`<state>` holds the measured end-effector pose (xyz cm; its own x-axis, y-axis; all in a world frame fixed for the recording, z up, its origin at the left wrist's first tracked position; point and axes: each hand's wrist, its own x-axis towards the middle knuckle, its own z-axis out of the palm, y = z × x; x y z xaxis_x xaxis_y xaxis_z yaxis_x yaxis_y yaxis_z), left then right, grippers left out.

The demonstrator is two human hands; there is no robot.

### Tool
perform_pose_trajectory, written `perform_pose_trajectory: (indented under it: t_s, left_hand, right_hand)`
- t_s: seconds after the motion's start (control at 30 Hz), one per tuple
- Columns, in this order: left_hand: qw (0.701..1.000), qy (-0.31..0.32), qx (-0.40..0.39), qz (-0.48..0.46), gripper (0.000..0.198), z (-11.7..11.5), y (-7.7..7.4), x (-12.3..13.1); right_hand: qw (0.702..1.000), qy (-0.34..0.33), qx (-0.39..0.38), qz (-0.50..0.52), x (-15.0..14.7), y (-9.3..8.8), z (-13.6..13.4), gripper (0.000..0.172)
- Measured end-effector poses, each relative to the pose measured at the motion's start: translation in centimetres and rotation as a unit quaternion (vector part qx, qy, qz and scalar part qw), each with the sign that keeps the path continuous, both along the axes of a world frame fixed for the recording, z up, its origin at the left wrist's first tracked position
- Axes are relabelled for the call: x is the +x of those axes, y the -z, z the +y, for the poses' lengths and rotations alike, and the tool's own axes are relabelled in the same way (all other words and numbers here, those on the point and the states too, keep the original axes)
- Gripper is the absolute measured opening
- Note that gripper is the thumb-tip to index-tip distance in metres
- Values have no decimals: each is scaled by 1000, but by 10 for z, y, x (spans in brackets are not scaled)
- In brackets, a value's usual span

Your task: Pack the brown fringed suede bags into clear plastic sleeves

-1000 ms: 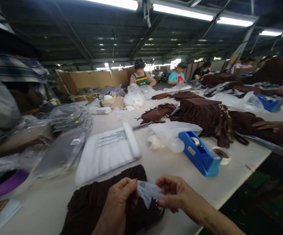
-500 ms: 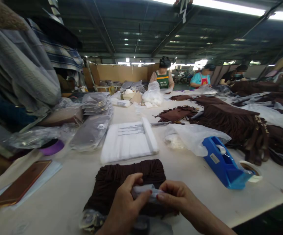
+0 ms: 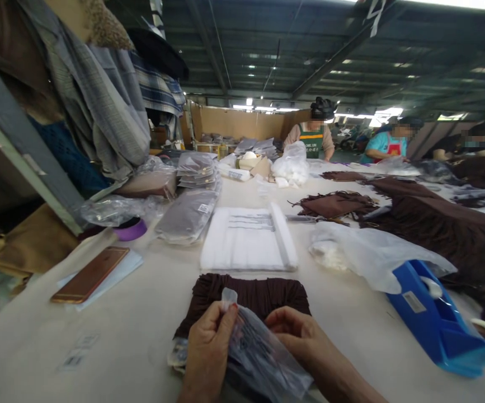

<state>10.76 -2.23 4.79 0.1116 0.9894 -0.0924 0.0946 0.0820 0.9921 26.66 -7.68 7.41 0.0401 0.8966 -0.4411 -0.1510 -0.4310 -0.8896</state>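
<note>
The left hand pinched the top edge of a clear crinkled plastic bag, its grip closed on the film, while the right hand held the bag's far side with fingers curled shut. The bag lay over a dark brown fringed suede piece on the pale bench, with a blue plastic tape dispenser at three o'clock.

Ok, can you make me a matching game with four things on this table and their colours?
Things:
1. tape dispenser
2. phone
3. fringed bag
4. folded stack

Colours:
A. dark brown
B. white
C. blue
D. copper

Pairs: 1-C, 2-D, 3-A, 4-B
</note>
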Motion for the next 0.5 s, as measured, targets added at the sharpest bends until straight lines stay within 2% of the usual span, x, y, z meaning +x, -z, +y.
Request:
perform_pose_trajectory:
  t_s: [0.07,0.13,0.23,0.33,0.4,0.47,0.5]
  left_hand:
    - [1000,-20,4,0,36,2,1,-3]
    - [1000,-1,8,11,36,4,2,-5]
    - [995,100,7,28,37,6,-2,-5]
    - [975,218,-14,29,31,6,-11,-3]
    - [962,266,-43,34,22,5,-15,-3]
    - [954,286,-82,36,23,4,-15,-6]
    - [951,290,-102,32,27,3,-14,-9]
  right_hand:
    - [1000,-15,-6,17,-4,4,3,25]
    - [1000,2,9,20,-2,5,6,25]
    - [996,26,74,-47,2,-5,10,32]
    - [979,-58,141,-134,-1,-18,14,42]
    - [959,-92,171,-204,-7,-21,17,30]
    - [945,-68,183,-262,-10,-16,18,15]
    - [945,-44,178,-271,-11,-12,17,19]
